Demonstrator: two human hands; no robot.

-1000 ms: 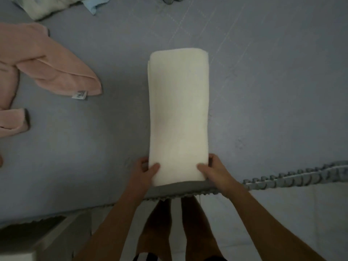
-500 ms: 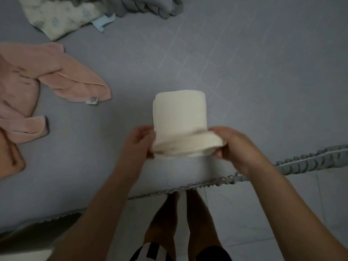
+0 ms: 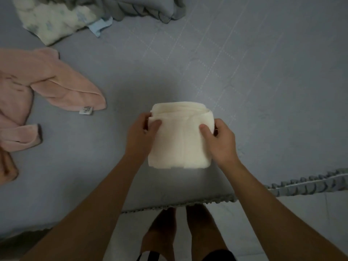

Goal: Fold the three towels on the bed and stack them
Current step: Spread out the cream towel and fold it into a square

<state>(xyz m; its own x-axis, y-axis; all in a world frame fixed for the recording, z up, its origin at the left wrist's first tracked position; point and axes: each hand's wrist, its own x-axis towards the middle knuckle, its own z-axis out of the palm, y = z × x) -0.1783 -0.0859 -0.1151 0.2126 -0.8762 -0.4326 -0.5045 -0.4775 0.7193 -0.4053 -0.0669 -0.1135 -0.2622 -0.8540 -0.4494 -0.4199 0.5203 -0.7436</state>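
The cream towel [image 3: 179, 140], a long strip stretched away from the bed's edge a second ago and half lifted in mid-fold half a second ago, now lies as a short, thick bundle on the grey bed sheet [image 3: 263, 76], its near end doubled over onto the far end. The left hand [image 3: 140, 131] grips the towel's left side, thumb on top and fingers curled round the edge; the right hand [image 3: 219, 140] does the same on the right side, thumb pressed on the top layer. Both hands have moved away from the bed's edge with the fold.

Left of the cream towel, well apart from it, the pink towel [image 3: 56, 85] lies loose and unfolded, a small white label [image 3: 86, 110] at its nearest corner (more pink cloth runs off the left border, and whether it is one towel or two cannot be told). Beyond the cream towel, at the far left, a pale patterned cloth [image 3: 54, 21] sits beside a heap of grey bedding [image 3: 143, 6], with a scrap of light blue fabric [image 3: 100, 25] between them.

The sheet carries a faint dotted grid. Nearer than the cream towel, a grey ruffled trim [image 3: 310, 183] marks the bed's edge, and below it pale floor tiles [image 3: 301, 213] show, with the person's bare legs [image 3: 188, 232] standing against the bed.
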